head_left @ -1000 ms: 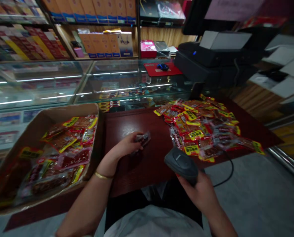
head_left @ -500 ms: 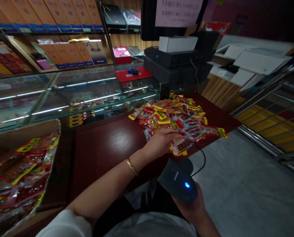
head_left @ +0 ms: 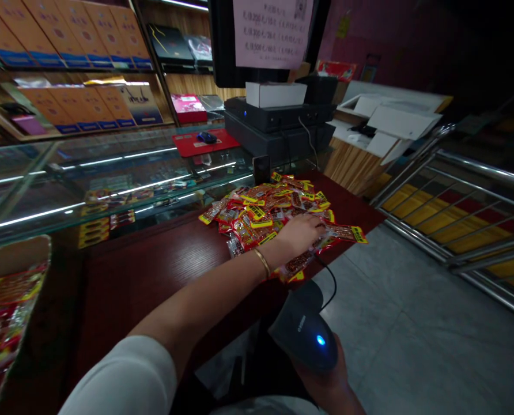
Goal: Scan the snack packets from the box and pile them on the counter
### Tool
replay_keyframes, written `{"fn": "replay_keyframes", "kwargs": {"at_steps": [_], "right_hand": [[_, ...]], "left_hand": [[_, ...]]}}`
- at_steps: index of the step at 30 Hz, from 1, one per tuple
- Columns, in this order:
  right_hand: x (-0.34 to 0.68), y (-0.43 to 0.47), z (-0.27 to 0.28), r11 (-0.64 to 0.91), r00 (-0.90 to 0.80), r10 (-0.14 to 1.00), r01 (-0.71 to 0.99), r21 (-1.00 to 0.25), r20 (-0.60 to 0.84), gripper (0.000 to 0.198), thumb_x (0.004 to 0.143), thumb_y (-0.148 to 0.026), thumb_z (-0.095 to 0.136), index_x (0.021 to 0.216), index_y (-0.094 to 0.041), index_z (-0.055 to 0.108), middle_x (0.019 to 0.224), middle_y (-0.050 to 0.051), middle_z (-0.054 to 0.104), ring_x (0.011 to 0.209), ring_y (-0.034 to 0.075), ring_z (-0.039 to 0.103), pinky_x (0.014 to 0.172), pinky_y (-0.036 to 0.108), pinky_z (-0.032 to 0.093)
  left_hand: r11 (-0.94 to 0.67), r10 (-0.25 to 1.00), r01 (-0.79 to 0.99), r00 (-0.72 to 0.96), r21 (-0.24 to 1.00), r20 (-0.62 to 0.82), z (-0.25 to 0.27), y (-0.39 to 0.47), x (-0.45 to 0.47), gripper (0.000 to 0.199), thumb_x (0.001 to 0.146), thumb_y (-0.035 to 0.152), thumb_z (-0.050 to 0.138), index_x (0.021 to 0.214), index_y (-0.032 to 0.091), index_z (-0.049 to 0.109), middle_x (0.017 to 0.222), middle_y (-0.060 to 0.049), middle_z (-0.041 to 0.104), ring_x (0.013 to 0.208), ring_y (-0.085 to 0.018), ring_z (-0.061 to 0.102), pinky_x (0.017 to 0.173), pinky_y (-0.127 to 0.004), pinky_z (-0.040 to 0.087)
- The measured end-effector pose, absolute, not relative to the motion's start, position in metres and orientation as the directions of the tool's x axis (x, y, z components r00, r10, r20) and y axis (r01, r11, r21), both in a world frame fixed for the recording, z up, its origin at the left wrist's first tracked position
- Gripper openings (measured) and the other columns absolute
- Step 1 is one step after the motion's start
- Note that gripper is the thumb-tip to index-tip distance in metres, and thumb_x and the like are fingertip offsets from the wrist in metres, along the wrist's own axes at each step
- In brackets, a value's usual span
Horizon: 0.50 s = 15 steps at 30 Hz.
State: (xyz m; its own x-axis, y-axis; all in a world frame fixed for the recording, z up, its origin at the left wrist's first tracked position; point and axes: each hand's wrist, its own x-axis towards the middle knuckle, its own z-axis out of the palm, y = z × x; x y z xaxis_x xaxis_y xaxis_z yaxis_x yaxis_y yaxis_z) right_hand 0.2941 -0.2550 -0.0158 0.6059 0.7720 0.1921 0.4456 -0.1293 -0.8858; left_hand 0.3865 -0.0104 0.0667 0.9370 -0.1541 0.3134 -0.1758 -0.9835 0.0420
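Observation:
My left hand point(head_left: 302, 233), with a gold bracelet at the wrist, lies on a pile of clear snack packets point(head_left: 257, 216) with red and yellow labels. Its fingers stretch over the packets on the pile's right side, and I see none lifted in them. Below the table's front edge, my right hand point(head_left: 326, 374) is wrapped around a dark barcode scanner point(head_left: 302, 328) with a lit blue light. A black cable point(head_left: 332, 288) runs from the scanner up toward the table edge.
The pile rests on a dark red-brown table point(head_left: 153, 282). An open cardboard box point(head_left: 41, 253) of similar packets stands at left. Behind are a glass counter point(head_left: 75, 173), a mouse point(head_left: 206, 137) on a red mat, and a monitor point(head_left: 226, 46). A metal railing point(head_left: 477, 161) stands at right.
My left hand has moved forward and right over the pile, now covering packets that showed before. My right hand keeps hold of the scanner. The view has turned to the right.

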Motion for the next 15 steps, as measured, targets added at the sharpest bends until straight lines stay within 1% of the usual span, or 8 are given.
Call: {"fn": "replay_keyframes", "kwargs": {"at_steps": [2,3,5,7,9,11,13,15], "right_hand": [[0.293,-0.255,-0.019,-0.132,0.627,0.752,0.448,-0.884,0.205,0.025,0.072,-0.053,0.077,0.082,-0.03,0.074,0.071,0.001,0.079,0.063,0.027,0.077,0.058,0.034,0.066],[0.293,-0.256,-0.02,-0.131,0.637,0.741,0.446,-0.885,0.211,0.025,0.072,-0.052,0.077,0.082,-0.029,0.074,0.071,0.001,0.079,0.061,0.026,0.076,0.056,0.033,0.065],[0.292,-0.256,-0.022,-0.125,0.648,0.729,0.444,-0.887,0.221,0.022,0.073,-0.049,0.077,0.08,-0.028,0.074,0.07,0.001,0.078,0.056,0.024,0.074,0.053,0.031,0.063],[0.292,-0.257,-0.022,-0.125,0.655,0.722,0.442,-0.889,0.224,0.02,0.075,-0.048,0.076,0.076,-0.028,0.072,0.067,0.001,0.076,0.052,0.023,0.073,0.05,0.031,0.063],[0.292,-0.257,-0.021,-0.135,0.676,0.703,0.434,-0.891,0.223,0.022,0.077,-0.049,0.075,0.073,-0.028,0.071,0.064,0.001,0.075,0.05,0.023,0.071,0.048,0.031,0.062],[0.293,-0.257,-0.019,-0.143,0.706,0.668,0.434,-0.89,0.237,0.024,0.079,-0.051,0.074,0.071,-0.028,0.071,0.061,0.002,0.075,0.047,0.023,0.07,0.044,0.032,0.061],[0.295,-0.257,-0.017,-0.123,0.686,0.675,0.469,-0.875,0.272,0.026,0.08,-0.051,0.073,0.068,-0.028,0.07,0.059,0.002,0.074,0.046,0.024,0.069,0.045,0.033,0.062],[0.296,-0.258,-0.015,-0.102,0.649,0.702,0.499,-0.86,0.293,0.027,0.081,-0.048,0.073,0.063,-0.028,0.069,0.059,0.003,0.074,0.047,0.025,0.071,0.048,0.035,0.064]], "left_hand": [[-0.98,-0.197,-0.196,0.938,-0.03,0.286,0.066,-0.016,0.412,0.029,0.098,0.012,0.05,0.113,0.01,0.074,0.117,-0.017,0.071,0.115,-0.029,0.063,0.097,-0.042,0.049],[-0.981,-0.194,-0.188,0.944,-0.049,0.266,0.063,-0.019,0.424,0.029,0.098,0.012,0.049,0.111,0.01,0.075,0.117,-0.017,0.071,0.115,-0.03,0.063,0.097,-0.042,0.048],[-0.988,-0.154,-0.145,0.966,-0.058,0.205,0.056,-0.024,0.444,0.029,0.098,0.012,0.049,0.11,0.009,0.075,0.118,-0.019,0.071,0.117,-0.03,0.063,0.099,-0.042,0.046],[-0.994,-0.105,-0.1,0.982,-0.039,0.156,0.05,-0.026,0.456,0.03,0.099,0.014,0.048,0.112,0.01,0.075,0.121,-0.019,0.071,0.12,-0.029,0.062,0.104,-0.043,0.043],[-0.996,-0.089,-0.09,0.978,-0.002,0.188,0.051,-0.025,0.454,0.031,0.1,0.019,0.047,0.117,0.011,0.073,0.126,-0.018,0.07,0.124,-0.029,0.06,0.107,-0.045,0.04],[-0.994,-0.08,-0.097,0.956,0.046,0.281,0.061,-0.02,0.434,0.034,0.103,0.024,0.045,0.124,0.012,0.069,0.131,-0.016,0.068,0.128,-0.029,0.057,0.11,-0.047,0.038],[-0.994,-0.021,-0.057,0.937,0.093,0.348,0.08,-0.011,0.394,0.036,0.103,0.025,0.045,0.129,0.013,0.066,0.138,-0.015,0.065,0.134,-0.03,0.052,0.114,-0.048,0.036],[-0.989,0.083,0.038,0.937,0.14,0.338,0.104,0.001,0.331,0.037,0.1,0.022,0.048,0.131,0.013,0.065,0.142,-0.015,0.062,0.138,-0.031,0.049,0.117,-0.05,0.034]]}}
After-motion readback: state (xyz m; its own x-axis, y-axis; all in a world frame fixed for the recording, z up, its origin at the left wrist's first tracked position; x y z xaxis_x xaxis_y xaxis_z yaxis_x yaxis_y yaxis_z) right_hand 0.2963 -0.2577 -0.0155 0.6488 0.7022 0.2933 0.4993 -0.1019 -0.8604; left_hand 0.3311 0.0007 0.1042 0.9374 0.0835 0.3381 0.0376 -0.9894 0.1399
